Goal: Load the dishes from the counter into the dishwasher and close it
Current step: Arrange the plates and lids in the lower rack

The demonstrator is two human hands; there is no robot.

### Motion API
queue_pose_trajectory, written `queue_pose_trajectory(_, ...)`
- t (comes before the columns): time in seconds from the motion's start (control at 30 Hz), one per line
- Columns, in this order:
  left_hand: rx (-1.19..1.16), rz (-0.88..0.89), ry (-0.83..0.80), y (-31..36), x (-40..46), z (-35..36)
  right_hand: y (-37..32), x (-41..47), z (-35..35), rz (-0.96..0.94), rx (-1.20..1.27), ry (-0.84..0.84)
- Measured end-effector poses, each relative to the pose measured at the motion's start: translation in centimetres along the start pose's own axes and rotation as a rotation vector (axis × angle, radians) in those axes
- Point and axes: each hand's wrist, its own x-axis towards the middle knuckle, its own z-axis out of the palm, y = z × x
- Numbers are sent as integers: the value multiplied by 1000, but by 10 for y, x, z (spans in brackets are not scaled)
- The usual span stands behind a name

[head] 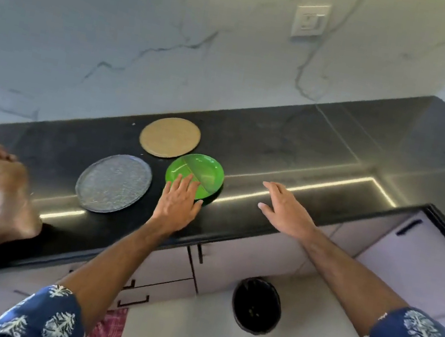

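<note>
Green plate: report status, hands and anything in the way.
Left hand open, fingers resting on green plate. Right hand open, hovering over the counter, holding nothing. Grey plate and tan plate close beside it, not blocking.

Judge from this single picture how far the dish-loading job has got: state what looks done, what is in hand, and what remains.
Done: nothing visibly; no dishwasher is in view.
In hand: the left hand lies with straight fingers on the green plate, no grip closed yet; the right hand hovers open beside it above the black counter.
Left: the green plate, grey plate and tan plate all still sit on the counter, to be loaded before closing.
</note>
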Motion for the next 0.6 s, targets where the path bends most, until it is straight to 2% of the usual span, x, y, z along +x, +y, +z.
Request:
queue_pose_trajectory(0.13, -200, -153, 4, -36, 6, 13, -18, 58, 21, 44, 190, -146)
queue_pose_trajectory(0.27, -663, -448, 36, -49, 16, 28, -28, 102, 44, 184, 436, -256)
queue_pose_trajectory(0.33, -880, -622, 37, -55, 21, 33, -30, 116, 57, 312, 594, -308)
queue_pose_trajectory(0.4, -1057, -724, 16, -61, 27, 35, -34, 127, 68, 428, 774, -342)
queue_pose_trajectory(0.5, -1243, -757, -10, -71, 44, 35, -39, 147, 77, 525, 973, -341)
queue_pose_trajectory(0.6, -1246, -703, -45, -77, 61, 38, -46, 159, 84, 603, 1133, -332)
